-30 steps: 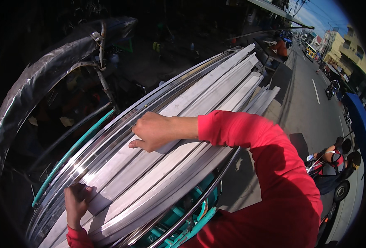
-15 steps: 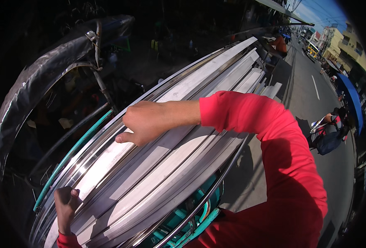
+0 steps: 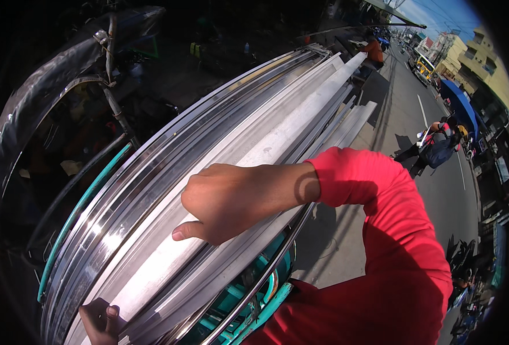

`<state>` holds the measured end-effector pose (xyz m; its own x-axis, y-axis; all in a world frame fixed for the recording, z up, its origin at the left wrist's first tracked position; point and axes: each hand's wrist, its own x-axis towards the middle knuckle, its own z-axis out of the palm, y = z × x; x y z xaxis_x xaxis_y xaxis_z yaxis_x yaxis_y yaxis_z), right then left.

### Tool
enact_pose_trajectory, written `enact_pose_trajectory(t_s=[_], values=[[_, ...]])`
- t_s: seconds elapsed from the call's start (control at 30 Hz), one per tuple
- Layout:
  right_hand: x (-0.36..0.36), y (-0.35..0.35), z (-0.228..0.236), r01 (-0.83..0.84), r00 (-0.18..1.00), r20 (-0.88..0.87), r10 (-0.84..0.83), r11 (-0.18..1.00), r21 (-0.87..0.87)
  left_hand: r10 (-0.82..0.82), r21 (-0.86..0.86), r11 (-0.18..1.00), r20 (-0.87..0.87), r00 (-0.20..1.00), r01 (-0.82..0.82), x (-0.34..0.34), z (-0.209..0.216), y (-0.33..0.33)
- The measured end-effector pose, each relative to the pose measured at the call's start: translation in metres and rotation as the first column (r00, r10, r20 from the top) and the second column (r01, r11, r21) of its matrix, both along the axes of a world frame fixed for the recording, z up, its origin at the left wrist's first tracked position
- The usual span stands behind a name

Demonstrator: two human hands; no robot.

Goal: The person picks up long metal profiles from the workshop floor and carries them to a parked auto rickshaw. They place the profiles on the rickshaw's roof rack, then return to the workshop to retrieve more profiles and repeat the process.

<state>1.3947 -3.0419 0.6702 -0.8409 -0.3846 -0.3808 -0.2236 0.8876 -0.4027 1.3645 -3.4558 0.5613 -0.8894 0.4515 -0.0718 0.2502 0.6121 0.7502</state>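
A large bundle of long silver metal bars runs from the lower left away toward the upper right. My right hand, in a red sleeve, reaches across the bundle and is curled over the far edge of a wide pale metal bar. Its thumb lies on the bar's top face, while the fingertips are hidden behind it. Lower left, my left hand is closed at the same bar, thumb up and fingers curled, partly cut off by the picture's edge. Shiny narrow bars lie exposed to the left.
The bars rest in a frame with teal tubes and a chrome rail. A covered curved canopy stands at left. On the right runs a road with people, a yellow vehicle and a blue umbrella.
Both hands have shifted toward the right side of the bundle, along with the pale bars. More of the shiny bars at left now shows. The view has also shifted a little.
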Motion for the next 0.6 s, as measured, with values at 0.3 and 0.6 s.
enact_pose_trajectory(t_s=[0.3,0.6], values=[[0.041,0.006,-0.035,-0.039,0.998,-0.049,0.038,0.999,-0.028,-0.209,-0.336,0.911,0.123,0.970,0.239,0.031,0.040,0.028],[0.047,0.060,-0.001,0.131,0.707,-0.707,0.022,0.978,0.162,-0.147,-0.251,0.966,-0.361,0.921,0.055,0.022,0.029,0.044]])
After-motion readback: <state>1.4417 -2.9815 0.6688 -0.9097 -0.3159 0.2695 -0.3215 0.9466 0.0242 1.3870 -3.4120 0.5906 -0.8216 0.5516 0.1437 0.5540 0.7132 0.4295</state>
